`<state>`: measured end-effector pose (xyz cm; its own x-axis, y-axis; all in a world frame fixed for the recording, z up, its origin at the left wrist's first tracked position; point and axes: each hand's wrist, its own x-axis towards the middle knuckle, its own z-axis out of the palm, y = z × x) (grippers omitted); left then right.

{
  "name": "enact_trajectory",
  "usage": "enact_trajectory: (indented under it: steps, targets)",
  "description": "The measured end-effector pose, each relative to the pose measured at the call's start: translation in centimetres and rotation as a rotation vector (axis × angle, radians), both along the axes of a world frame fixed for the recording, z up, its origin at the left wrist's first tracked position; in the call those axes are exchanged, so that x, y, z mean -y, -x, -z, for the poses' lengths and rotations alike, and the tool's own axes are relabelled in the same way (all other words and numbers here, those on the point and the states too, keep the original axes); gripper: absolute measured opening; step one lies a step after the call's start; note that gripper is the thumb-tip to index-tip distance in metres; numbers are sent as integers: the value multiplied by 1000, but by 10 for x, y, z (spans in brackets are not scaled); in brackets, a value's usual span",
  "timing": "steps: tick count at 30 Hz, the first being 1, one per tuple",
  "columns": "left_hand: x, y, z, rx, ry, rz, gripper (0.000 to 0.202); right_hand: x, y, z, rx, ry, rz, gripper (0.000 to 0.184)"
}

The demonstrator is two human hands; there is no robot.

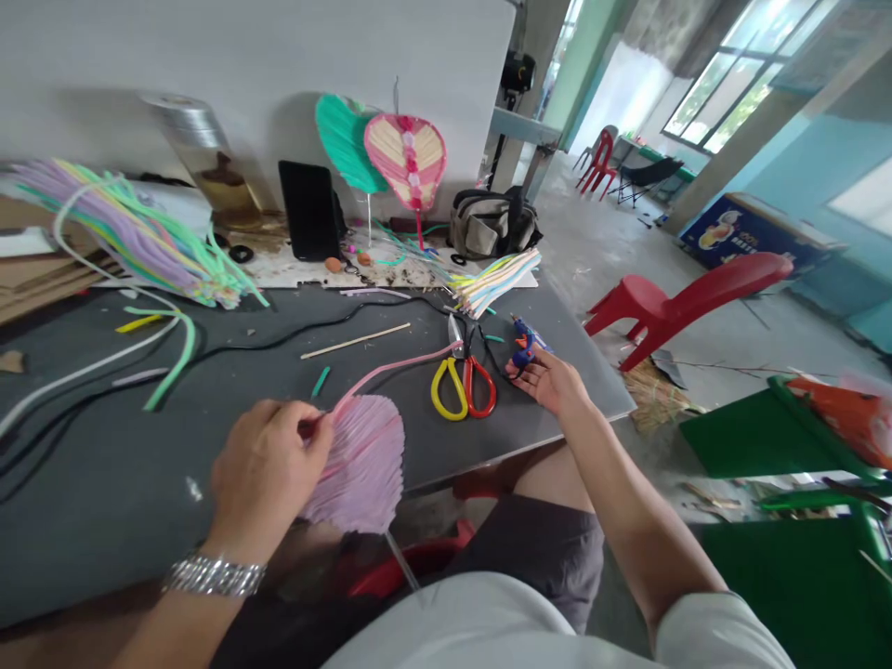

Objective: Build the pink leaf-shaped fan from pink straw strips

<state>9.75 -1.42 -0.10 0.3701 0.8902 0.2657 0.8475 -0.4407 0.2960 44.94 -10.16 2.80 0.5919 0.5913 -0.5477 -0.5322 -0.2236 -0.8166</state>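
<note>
My left hand (271, 465) pinches a pink pipe cleaner (390, 364) against the upper edge of a pale purple hand fan (359, 465). The fan is covered in rows of fuzzy stems, and its thin handle points down toward my lap. From my fingers the pipe cleaner's free end runs right, to the scissors. My right hand (547, 376) is closed around a blue glue gun (526, 344) near the table's right edge, its nozzle pointing away from me. Between my hands lie scissors (465, 386) with one yellow and one red handle, blades pointing away.
A bundle of coloured pipe cleaners (153, 237) lies at the left, a paler bundle (494, 283) at the back right. A green fan (348, 144) and a pink heart-shaped fan (406, 163) stand behind, beside a black phone (310, 212). A black cord (299, 330) crosses the table.
</note>
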Motion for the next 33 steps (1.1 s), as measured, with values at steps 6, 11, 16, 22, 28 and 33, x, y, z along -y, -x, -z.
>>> enact_trajectory:
  steps: [6, 11, 16, 22, 28, 33]
  targets:
    - [6, -1, -6, 3, 66, 0, 19, -8, -2, 3, 40, -68, 17, 8]
    - [2, -4, -9, -24, 157, 7, 16, 2, 15, 3, 442, -397, 118, 18]
    - [-2, -9, -7, 97, 213, -12, 13, 15, 53, -13, 615, -360, -181, 25]
    - [-5, -12, -3, 189, 262, -46, 13, 12, 83, -19, 583, -318, -487, 33]
    - [-8, -15, -7, 158, 306, -27, 8, 1, 93, -23, 454, -281, -690, 36]
    - [-15, -9, -10, 321, 426, -41, 7, -10, 87, -24, 452, -162, -889, 43]
